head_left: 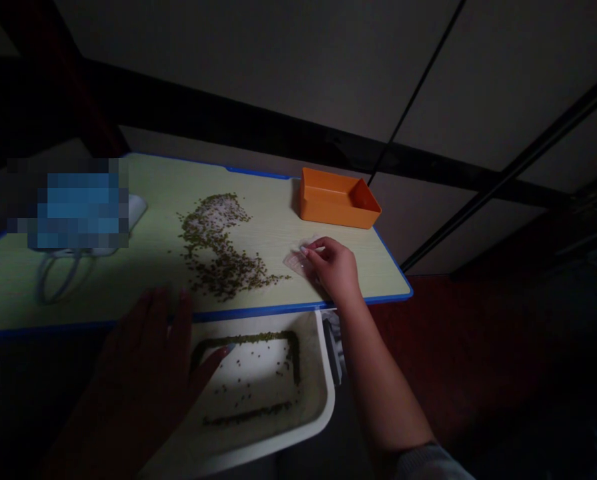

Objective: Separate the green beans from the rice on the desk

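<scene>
On the pale table, my right hand [334, 267] pinches a small clear plastic piece [298, 263] with faint markings; its exact kind is hard to make out. Left of it lies a spread of small green and brown beans or seeds [225, 270], mixed with white grains [215, 212] toward the back. My left hand [148, 363], dark in shadow, reaches over the table's front edge with fingers stretched and thumb apart, holding nothing visible. Under its thumb stands a white basin [311, 423], with more of the small seeds gathered along its bottom edges.
An orange open box [341, 207] sits at the table's back right. At the left, a pixelated blue object [83, 207] rests near a white item with a looped cord [53, 293]. The table [263, 207] has a blue rim, and pale panels [278, 60] rise behind it.
</scene>
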### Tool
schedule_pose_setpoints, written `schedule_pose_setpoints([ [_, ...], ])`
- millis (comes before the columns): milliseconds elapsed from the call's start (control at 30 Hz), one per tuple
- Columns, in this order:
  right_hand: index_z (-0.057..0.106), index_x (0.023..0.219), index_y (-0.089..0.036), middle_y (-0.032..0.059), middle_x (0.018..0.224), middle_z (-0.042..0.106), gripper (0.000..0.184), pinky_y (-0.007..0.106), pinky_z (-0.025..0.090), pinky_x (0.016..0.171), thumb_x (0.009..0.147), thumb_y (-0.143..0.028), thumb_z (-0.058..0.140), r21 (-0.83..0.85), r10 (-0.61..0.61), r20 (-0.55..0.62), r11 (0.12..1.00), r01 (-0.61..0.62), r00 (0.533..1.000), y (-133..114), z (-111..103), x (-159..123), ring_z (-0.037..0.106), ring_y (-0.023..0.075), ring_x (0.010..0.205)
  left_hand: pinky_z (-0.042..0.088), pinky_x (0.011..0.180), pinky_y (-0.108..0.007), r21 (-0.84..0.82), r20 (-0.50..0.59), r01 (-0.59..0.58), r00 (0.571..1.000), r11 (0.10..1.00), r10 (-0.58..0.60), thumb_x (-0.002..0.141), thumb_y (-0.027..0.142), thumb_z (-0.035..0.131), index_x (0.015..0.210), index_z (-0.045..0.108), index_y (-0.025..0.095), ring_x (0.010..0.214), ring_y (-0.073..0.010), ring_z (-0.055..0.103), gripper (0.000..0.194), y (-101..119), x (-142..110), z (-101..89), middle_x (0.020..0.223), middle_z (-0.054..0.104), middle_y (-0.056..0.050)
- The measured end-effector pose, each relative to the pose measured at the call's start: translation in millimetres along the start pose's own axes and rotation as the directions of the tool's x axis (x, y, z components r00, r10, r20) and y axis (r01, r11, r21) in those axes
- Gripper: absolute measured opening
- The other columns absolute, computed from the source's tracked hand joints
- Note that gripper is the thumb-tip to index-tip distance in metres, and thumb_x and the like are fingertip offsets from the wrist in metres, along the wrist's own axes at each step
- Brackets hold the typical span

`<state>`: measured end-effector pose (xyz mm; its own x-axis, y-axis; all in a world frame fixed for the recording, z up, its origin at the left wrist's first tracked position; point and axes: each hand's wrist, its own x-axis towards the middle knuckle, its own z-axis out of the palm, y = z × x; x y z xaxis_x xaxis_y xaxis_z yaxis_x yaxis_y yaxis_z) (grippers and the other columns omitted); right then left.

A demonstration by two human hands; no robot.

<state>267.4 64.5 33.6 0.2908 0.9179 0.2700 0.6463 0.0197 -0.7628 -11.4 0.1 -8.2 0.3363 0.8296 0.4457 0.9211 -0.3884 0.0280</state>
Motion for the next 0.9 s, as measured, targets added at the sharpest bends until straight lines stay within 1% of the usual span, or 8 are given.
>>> schedule_pose_setpoints([
  [133, 0.069, 0.078, -0.022, 0.0016, 0.067, 0.070, 0.019, 0.025, 0.033, 0.057, 0.085, -0.039, 0.066, -0.190, -0.094, 0.062, 0.976, 0.104, 0.994, -8, 1, 1, 0.057, 0.0143, 0.059, 0.037, 0.107, -0.065, -0.003, -0.012, -0.019, 1.000, 1.000, 0.019, 0.084, 0.059, 0.032, 0.147, 0.022, 0.002, 0.143, -0.0494, 0.029, 0.086, 0, -1, 1.6, 0.150, 0.033, -0.036],
  [200, 0.070, 0.080, -0.022, 0.0025, 0.069, 0.070, 0.020, 0.026, 0.033, 0.059, 0.087, -0.039, 0.064, -0.234, -0.159, 0.090, 0.956, 0.176, 0.983, -11, 1, 1, 0.058, 0.0144, 0.060, 0.036, 0.108, -0.065, -0.006, -0.011, -0.017, 1.000, 1.000, 0.017, 0.084, 0.060, 0.032, 0.148, 0.022, 0.003, 0.143, -0.0495, 0.029, 0.086, 1, -2, 2.0, 0.150, 0.033, -0.035],
  [267, 0.071, 0.082, -0.021, 0.0031, 0.071, 0.071, 0.020, 0.026, 0.035, 0.061, 0.089, -0.039, 0.063, -0.229, -0.224, 0.133, 0.941, 0.250, 0.965, -12, 1, 1, 0.058, 0.0142, 0.062, 0.037, 0.108, -0.065, -0.008, -0.010, -0.012, 1.000, 1.000, 0.012, 0.084, 0.060, 0.033, 0.149, 0.017, 0.006, 0.144, -0.0490, 0.029, 0.086, 1, -1, 1.9, 0.151, 0.032, -0.034],
  [367, 0.071, 0.084, -0.019, 0.0024, 0.072, 0.070, 0.020, 0.025, 0.037, 0.064, 0.090, -0.037, 0.063, -0.117, -0.295, 0.209, 0.939, 0.323, 0.932, -11, 0, 0, 0.058, 0.0132, 0.065, 0.038, 0.107, -0.065, -0.007, -0.002, -0.018, 1.000, 1.000, 0.018, 0.084, 0.061, 0.034, 0.150, 0.017, 0.007, 0.143, -0.0498, 0.030, 0.087, 1, -1, 1.4, 0.150, 0.034, -0.034],
  [567, 0.072, 0.084, -0.017, 0.0001, 0.070, 0.066, 0.023, 0.022, 0.038, 0.061, 0.088, -0.039, 0.064, 0.172, -0.330, 0.296, 0.941, 0.290, 0.896, -6, -3, -2, 0.054, 0.0108, 0.063, 0.036, 0.108, -0.065, -0.010, -0.017, -0.034, 0.999, 0.999, 0.034, 0.085, 0.058, 0.035, 0.149, 0.018, 0.005, 0.143, -0.0501, 0.029, 0.085, 1, -2, 1.2, 0.151, 0.031, -0.035],
  [733, 0.071, 0.083, -0.017, -0.0019, 0.063, 0.059, 0.025, 0.023, 0.033, 0.056, 0.086, -0.040, 0.064, 0.195, -0.241, 0.249, 0.961, 0.195, 0.938, 3, -7, -1, 0.046, 0.0102, 0.058, 0.037, 0.108, -0.065, -0.010, -0.026, -0.038, 0.999, 0.999, 0.038, 0.084, 0.059, 0.036, 0.148, 0.021, 0.005, 0.144, -0.0490, 0.029, 0.086, 0, -3, 0.9, 0.151, 0.033, -0.034],
  [800, 0.071, 0.082, -0.017, -0.0018, 0.063, 0.059, 0.025, 0.023, 0.033, 0.055, 0.084, -0.041, 0.066, 0.217, -0.233, 0.273, 0.960, 0.176, 0.933, 6, -11, 0, 0.046, 0.0101, 0.058, 0.038, 0.108, -0.066, -0.003, -0.022, -0.037, 0.999, 0.999, 0.037, 0.083, 0.059, 0.035, 0.147, 0.025, 0.003, 0.143, -0.0498, 0.031, 0.086, 0, -2, 0.1, 0.150, 0.034, -0.034],
  [900, 0.072, 0.083, -0.017, 0.0002, 0.069, 0.066, 0.024, 0.023, 0.036, 0.058, 0.084, -0.040, 0.067, 0.247, -0.272, 0.324, 0.949, 0.197, 0.906, 5, -18, -1, 0.050, 0.0107, 0.061, 0.037, 0.108, -0.067, -0.009, 0.002, -0.034, 0.999, 0.999, 0.034, 0.082, 0.060, 0.037, 0.147, 0.026, 0.002, 0.143, -0.0505, 0.030, 0.087, 0, -2, -1.6, 0.151, 0.034, -0.034],
])
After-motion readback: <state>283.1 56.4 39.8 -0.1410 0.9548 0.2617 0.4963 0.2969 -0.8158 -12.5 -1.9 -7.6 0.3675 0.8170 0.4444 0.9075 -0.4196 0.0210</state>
